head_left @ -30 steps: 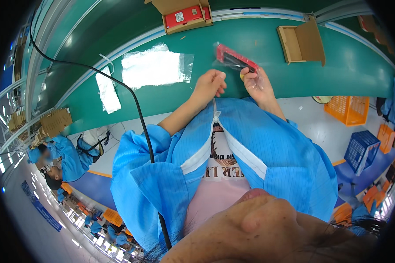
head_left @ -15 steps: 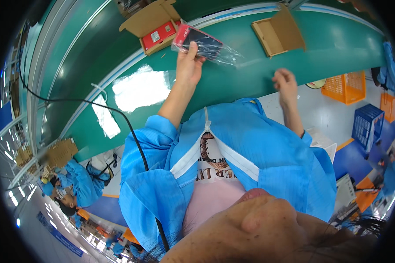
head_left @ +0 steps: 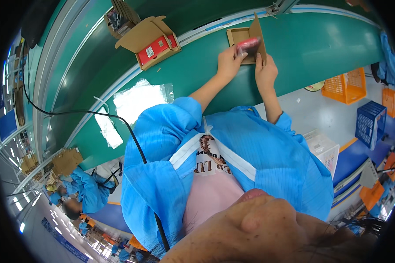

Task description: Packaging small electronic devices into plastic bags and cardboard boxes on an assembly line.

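My left hand (head_left: 229, 62) is closed around a red and dark flat pack (head_left: 249, 45) in clear plastic, blurred by motion. The pack is held over an open brown cardboard box (head_left: 237, 35), tilted against the opening. On the box's right side, my right hand (head_left: 267, 73) grips the raised lid (head_left: 257, 31), thumb up along it; its other fingers are partly hidden. The box stands on the green work surface (head_left: 311, 48) near its far edge.
Another open cardboard box (head_left: 131, 42) at the far left holds a red flat package (head_left: 156, 49). Clear plastic bags (head_left: 138, 100) lie on the left of the surface, where a black cable (head_left: 128, 126) crosses. To the right are an orange crate (head_left: 346, 90) and a blue crate (head_left: 368, 120).
My left hand has carried the wrapped pack right, over the box. My right hand has reached forward and taken hold of the box's lid. The box sits further left, its lid more upright.
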The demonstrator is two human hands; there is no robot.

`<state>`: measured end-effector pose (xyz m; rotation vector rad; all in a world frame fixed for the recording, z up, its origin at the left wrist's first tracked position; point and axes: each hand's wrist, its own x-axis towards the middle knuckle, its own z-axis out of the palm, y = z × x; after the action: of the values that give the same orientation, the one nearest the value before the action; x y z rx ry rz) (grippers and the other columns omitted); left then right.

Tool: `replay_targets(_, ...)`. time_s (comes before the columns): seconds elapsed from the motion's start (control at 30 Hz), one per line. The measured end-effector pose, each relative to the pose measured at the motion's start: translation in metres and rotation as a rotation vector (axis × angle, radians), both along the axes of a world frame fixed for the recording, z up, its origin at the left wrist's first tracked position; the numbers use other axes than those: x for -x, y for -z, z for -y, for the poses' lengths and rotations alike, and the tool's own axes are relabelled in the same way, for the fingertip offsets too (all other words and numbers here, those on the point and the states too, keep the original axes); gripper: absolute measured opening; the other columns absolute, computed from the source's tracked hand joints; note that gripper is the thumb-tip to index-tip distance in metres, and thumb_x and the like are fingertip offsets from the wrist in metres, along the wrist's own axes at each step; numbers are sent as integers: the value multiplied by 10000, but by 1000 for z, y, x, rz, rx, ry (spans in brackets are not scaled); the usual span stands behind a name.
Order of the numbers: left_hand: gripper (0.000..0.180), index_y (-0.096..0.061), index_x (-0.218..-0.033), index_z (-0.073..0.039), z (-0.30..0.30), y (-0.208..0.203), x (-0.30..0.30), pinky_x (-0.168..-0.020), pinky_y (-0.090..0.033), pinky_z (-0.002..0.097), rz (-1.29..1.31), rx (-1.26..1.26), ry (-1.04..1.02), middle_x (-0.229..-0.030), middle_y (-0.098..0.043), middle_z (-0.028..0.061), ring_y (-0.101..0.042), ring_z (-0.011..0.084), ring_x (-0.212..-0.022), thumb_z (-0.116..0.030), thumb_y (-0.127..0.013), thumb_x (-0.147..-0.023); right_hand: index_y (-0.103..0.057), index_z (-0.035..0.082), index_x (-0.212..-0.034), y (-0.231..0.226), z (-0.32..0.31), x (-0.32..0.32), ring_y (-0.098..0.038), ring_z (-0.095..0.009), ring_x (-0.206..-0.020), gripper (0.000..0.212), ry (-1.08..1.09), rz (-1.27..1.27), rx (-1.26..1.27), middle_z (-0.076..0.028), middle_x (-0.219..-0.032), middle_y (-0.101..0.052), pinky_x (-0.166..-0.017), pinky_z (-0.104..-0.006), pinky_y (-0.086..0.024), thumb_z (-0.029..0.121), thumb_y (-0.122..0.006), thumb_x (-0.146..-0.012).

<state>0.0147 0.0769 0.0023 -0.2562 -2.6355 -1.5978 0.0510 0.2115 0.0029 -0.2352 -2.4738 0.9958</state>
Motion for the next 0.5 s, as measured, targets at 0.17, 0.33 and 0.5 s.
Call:
replay_targets(0.17,402,-625,-908,-1,4,-27,22,-737,-452,405,15,477,16,-913,-620,151,-572,305,-910,-340,-727,-718,-614,1,-926,1,0,4,-589,-369,-710,169,-14,6,0,-181,-815,-602,-620,-436,-475,155,-564,-881)
replay_targets(0.33,595,-540,-1184,-44,13,-11,34,-854,-409,409,-439,795,135,-1208,-501,136,-465,311,-1105,-316,-735,-692,-610,-12,-927,1,-3,8,-595,-371,-723,192,-30,64,-24,-189,-845,-612,-633,-430,-480,170,-565,-883)
replay_targets(0.5,467,-551,-1189,-74,15,0,28,-888,-407,404,-564,804,302,-1291,-454,159,-479,323,-1113,-259,-662,-775,-611,-13,-928,-6,3,7,-599,-372,-732,189,-57,3,-20,-195,-846,-617,-639,-427,-483,166,-566,-884)
